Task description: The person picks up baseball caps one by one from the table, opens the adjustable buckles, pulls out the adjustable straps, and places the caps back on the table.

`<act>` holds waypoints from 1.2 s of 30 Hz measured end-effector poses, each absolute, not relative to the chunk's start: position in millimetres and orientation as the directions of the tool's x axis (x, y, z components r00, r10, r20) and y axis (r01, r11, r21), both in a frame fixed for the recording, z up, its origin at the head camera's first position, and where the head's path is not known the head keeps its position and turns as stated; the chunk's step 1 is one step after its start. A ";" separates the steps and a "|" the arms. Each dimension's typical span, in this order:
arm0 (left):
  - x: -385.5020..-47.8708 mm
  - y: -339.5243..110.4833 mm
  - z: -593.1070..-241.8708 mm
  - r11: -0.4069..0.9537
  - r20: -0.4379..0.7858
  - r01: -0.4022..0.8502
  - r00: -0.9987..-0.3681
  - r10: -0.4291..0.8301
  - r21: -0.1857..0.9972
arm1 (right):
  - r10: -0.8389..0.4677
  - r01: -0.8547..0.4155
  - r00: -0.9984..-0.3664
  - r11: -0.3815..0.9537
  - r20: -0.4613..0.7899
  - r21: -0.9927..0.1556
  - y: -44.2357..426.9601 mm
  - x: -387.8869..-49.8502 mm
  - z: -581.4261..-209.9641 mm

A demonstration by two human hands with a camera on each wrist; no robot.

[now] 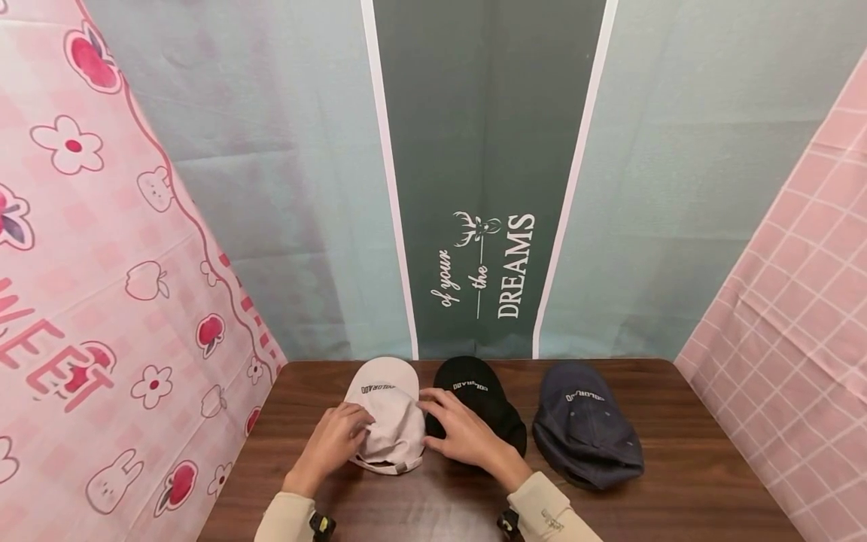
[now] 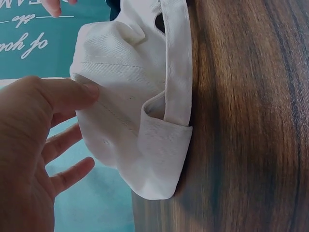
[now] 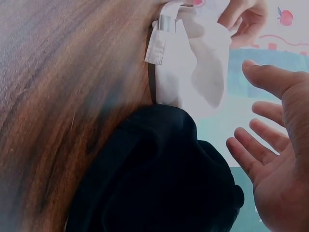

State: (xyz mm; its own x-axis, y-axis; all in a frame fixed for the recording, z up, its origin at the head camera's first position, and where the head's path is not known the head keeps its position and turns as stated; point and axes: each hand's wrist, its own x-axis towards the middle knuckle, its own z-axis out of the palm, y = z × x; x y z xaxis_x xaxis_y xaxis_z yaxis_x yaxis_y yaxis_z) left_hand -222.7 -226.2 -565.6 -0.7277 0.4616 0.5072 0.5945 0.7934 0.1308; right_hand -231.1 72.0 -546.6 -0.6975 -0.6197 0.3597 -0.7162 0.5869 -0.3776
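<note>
A white cap [image 1: 387, 421] with dark COLORADO lettering lies on the table, its back strap facing the near side. My left hand [image 1: 336, 433] is at the cap's left side; in the left wrist view its thumb [image 2: 72, 94] overlaps the crown while the other fingers spread apart. Beside it lies a black cap [image 1: 501, 421], partly hidden by my right hand [image 1: 463, 430]. That hand hovers between the two caps, fingers extended towards the white one. The right wrist view shows the palm and fingers [image 3: 251, 150] holding nothing.
A navy cap [image 1: 588, 429] with the same lettering lies to the right on the brown wooden table [image 1: 691, 452]. A grey-green curtain [image 1: 298, 226] hangs behind the table, with pink patterned cloths [image 1: 135, 316] at both sides.
</note>
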 end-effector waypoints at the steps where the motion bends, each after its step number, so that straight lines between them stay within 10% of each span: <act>1: -222.9 -225.6 -565.2 0.794 0.505 0.593 -0.731 0.460 0.136 | -0.621 -0.717 -0.697 0.587 0.359 -0.376 71.7 -230.8 -546.4; 36: -219.2 -204.1 -535.3 0.821 0.565 0.533 -0.750 0.345 0.206 | -0.623 -0.722 -0.692 0.583 0.365 -0.374 61.2 -222.4 -552.2</act>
State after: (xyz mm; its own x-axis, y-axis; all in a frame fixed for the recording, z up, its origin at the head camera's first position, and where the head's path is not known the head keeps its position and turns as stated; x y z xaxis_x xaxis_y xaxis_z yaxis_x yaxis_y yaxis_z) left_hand -219.2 -204.1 -535.3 -0.7496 0.3449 0.5649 0.5327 0.8210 0.2056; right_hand -222.4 61.2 -552.2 -0.6920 -0.6229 0.3648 -0.7216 0.5826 -0.3738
